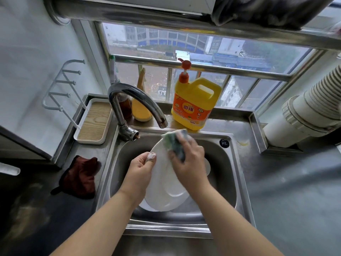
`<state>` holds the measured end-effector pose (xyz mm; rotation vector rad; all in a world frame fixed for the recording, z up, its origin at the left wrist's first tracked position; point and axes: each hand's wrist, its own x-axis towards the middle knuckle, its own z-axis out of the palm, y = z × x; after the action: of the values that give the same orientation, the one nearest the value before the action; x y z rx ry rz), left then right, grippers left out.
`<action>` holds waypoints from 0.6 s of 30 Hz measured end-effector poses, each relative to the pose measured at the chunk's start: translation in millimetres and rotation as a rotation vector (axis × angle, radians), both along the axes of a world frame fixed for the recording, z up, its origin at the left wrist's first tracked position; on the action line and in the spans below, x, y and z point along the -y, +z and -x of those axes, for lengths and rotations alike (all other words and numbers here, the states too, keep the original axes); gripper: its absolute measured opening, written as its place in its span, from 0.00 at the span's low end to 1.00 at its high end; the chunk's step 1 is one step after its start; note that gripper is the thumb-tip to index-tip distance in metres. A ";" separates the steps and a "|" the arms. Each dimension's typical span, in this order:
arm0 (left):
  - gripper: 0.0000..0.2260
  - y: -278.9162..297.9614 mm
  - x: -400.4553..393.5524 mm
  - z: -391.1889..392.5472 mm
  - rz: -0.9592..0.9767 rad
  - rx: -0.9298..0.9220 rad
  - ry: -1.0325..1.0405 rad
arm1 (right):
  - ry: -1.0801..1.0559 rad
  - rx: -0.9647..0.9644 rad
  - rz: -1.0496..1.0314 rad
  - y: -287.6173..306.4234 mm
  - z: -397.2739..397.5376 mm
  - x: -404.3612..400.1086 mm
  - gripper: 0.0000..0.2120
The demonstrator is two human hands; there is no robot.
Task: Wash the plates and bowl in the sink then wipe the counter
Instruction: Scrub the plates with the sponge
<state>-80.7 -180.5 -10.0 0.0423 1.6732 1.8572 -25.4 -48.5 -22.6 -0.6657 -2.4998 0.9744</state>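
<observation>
Over the sink (228,163), the left hand (137,173) grips the rim of a white plate (164,189) held tilted above other dishes; the right hand (188,159) clutches a sponge (174,143) against its upper edge. A yellow soap jug (195,104) stands behind the tap (136,100); a dark red cloth (79,177) lies on the counter (287,182), left of the basin.

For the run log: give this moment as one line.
step: scrubbing | left hand: holds white plate | right hand: grips sponge | place: sink
</observation>
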 end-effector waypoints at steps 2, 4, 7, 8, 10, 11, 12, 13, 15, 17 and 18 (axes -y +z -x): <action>0.12 -1.5 2.0 0.0 -0.016 0.035 0.008 | 0.092 0.000 -0.053 0.4 0.3 14.1 0.27; 0.13 -4.1 4.3 -0.2 -0.018 0.056 0.035 | 0.071 0.012 -0.015 -4.0 4.8 3.7 0.27; 0.14 -5.6 7.5 -0.1 0.000 0.033 0.048 | -0.106 0.094 0.202 -12.6 5.5 -28.2 0.27; 0.15 -5.3 7.8 0.4 0.013 0.020 0.038 | -0.150 0.124 0.241 -14.0 3.3 -32.7 0.28; 0.16 -3.7 6.7 2.0 0.037 -0.016 0.014 | -0.152 0.126 0.231 -11.6 0.8 -23.9 0.28; 0.15 -3.1 5.9 2.7 0.043 -0.036 0.005 | -0.113 0.101 0.208 -8.4 0.7 -13.3 0.28; 0.15 -2.6 5.0 3.2 0.051 -0.053 -0.001 | -0.058 0.065 0.185 -4.8 1.1 -1.2 0.28; 0.14 -2.2 4.5 3.4 0.054 -0.063 -0.002 | 0.002 0.033 0.160 -3.2 1.3 9.5 0.28; 0.14 -1.9 4.6 4.7 0.045 -0.051 0.003 | 0.070 0.015 0.104 -3.8 3.3 16.9 0.27; 0.14 -3.0 6.3 6.4 0.041 -0.031 0.005 | 0.006 0.026 0.133 -8.5 6.0 1.9 0.27; 0.14 -4.1 7.7 7.1 0.040 -0.031 0.003 | -0.062 0.050 0.198 -11.0 5.8 -9.2 0.27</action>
<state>-87.8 -188.2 -14.1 0.0519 1.7325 1.8335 -31.2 -39.3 -33.6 -0.8316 -2.4297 1.2067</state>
